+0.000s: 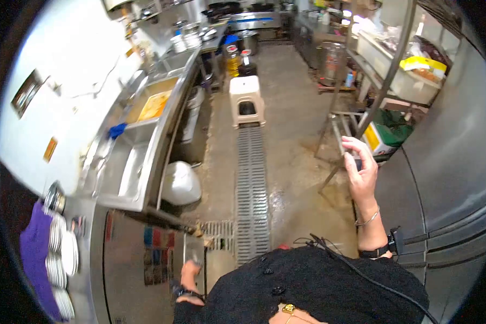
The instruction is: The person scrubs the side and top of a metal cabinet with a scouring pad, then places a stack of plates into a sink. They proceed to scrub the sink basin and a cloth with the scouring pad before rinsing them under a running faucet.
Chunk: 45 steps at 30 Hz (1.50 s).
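My left hand is low at the bottom of the view. Its fingers are closed on the edge of a steel cabinet door under the counter. My right hand is raised in the air at the right, beside the slanted leg of a metal rack. Its fingers are loosely curled and apart, with nothing clearly held. A bracelet and a dark band sit on that wrist. A black cable runs across my dark top.
Steel sinks line the left wall, with stacked white plates and a purple cloth nearer me. A floor drain grate runs down the aisle to a white stool. A large steel fridge stands at the right.
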Tool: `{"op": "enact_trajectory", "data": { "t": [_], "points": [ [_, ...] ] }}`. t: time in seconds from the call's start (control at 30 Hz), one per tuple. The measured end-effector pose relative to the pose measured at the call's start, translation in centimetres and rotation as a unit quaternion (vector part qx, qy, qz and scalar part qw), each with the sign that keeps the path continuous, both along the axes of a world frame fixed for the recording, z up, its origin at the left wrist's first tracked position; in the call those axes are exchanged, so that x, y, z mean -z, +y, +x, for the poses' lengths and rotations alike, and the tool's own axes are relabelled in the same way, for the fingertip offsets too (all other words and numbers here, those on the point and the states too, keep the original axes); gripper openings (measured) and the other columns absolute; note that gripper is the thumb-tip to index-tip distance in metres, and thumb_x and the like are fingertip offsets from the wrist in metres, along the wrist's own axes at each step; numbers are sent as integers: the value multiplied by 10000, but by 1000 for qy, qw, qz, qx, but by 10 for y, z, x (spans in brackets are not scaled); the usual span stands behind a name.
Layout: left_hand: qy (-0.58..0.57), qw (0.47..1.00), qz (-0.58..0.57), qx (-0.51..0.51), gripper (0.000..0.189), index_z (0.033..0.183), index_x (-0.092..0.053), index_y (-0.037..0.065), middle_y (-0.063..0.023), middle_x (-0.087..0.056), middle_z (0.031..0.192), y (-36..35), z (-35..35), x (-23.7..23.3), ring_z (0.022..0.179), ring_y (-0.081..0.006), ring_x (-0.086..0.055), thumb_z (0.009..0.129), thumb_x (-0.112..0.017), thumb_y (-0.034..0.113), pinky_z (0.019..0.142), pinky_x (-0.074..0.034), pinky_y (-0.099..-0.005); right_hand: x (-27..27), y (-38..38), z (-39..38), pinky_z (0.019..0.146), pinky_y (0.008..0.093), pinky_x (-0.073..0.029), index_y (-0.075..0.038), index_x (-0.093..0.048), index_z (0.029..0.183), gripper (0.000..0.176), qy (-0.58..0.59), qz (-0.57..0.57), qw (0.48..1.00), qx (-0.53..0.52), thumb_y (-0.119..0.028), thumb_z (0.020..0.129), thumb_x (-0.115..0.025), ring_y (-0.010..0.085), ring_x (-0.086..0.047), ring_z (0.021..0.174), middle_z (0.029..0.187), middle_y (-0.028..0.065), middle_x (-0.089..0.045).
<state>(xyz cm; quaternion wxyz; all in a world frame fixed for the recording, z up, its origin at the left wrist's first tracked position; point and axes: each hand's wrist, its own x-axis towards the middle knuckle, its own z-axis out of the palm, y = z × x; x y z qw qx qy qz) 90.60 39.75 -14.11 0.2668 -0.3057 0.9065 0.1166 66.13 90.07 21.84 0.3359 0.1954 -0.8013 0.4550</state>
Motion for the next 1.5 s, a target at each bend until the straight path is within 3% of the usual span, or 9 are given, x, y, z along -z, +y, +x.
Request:
{"op": "enact_trajectory", "data": {
  "t": [0.13, 0.23, 0.47, 0.67, 0.93, 1.13, 1.27, 1.4, 1.5],
  "points": [
    [-11, 993, 58, -98, 556, 994, -652, 2, -221, -633, 1020, 11, -14, 23, 957, -351, -610, 616, -750, 398, 823, -487, -413, -14, 19, -45, 922, 346, -419, -13, -611, 976, 173, 1, 6, 999, 40, -30, 812, -559, 271, -582, 1018, 1070, 143, -620],
    [-133, 988, 0, -84, 598, 996, -640, -19, -232, -626, 1012, -8, -34, 99, 966, -351, -604, 627, -749, 438, 822, -477, -414, -12, 26, -81, 952, 382, -394, -17, -614, 962, 161, 1, 34, 997, 74, -47, 814, -558, 292, -588, 1005, 1048, 143, -626],
    [-255, 946, 46, -194, 557, 760, -645, -28, -170, -645, 766, -82, -228, 152, 761, -311, -625, 665, -757, 509, 711, -502, -412, 3, 23, -163, 964, 401, -385, -19, -614, 962, 170, -14, 76, 981, 179, -61, 804, -567, 300, -583, 1020, 1058, 149, -623],
    [-9, 974, 87, 209, 570, 914, -674, 29, -237, -630, 971, -94, -495, 62, 939, -382, -604, 695, -638, 554, 783, -487, -436, 5, -8, -233, 915, 365, -415, -16, -611, 970, 183, -29, 22, 958, 284, -24, 791, -571, 309, -573, 1016, 1055, 152, -618],
    [200, 926, 170, 270, 457, 1015, -624, 51, -218, -630, 998, 38, -783, -26, 967, -379, -589, 728, -637, 406, 825, -472, -429, 20, -14, -375, 945, 408, -397, -47, -617, 976, 188, -56, 67, 946, 311, -60, 791, -581, 305, -575, 1012, 1059, 132, -620],
    [119, 933, 121, 319, 411, 994, -634, 60, -200, -643, 972, 41, -841, -6, 942, -366, -600, 727, -669, 370, 804, -475, -432, 43, 17, -552, 983, 438, -365, -78, -612, 987, 176, -44, 86, 968, 232, -96, 812, -599, 279, -573, 1033, 1068, 104, -620],
    [33, 987, 118, 106, 395, 868, -670, 35, -178, -667, 856, 3, -849, -57, 858, -357, -630, 688, -688, 386, 743, -497, -430, 35, 29, -658, 985, 436, -362, -88, -606, 999, 179, -22, 109, 980, 162, -107, 821, -598, 258, -572, 1035, 1077, 89, -616],
    [26, 999, 25, 2, 307, 799, -667, 15, -165, -672, 821, -100, -843, 56, 801, -294, -644, 714, -662, 310, 717, -505, -380, 25, 32, -729, 986, 453, -374, -60, -595, 1044, 223, -61, 145, 983, 92, -117, 828, -593, 276, -569, 1049, 1095, 108, -610],
    [-31, 999, -9, 10, 276, 786, -669, 17, -157, -674, 819, -108, -851, 65, 789, -278, -647, 728, -652, 287, 713, -507, -369, 40, 46, -773, 950, 437, -406, -58, -568, 1083, 262, -126, 165, 977, 36, -141, 837, -593, 294, -563, 1027, 1076, 116, -601]
  ]
}}
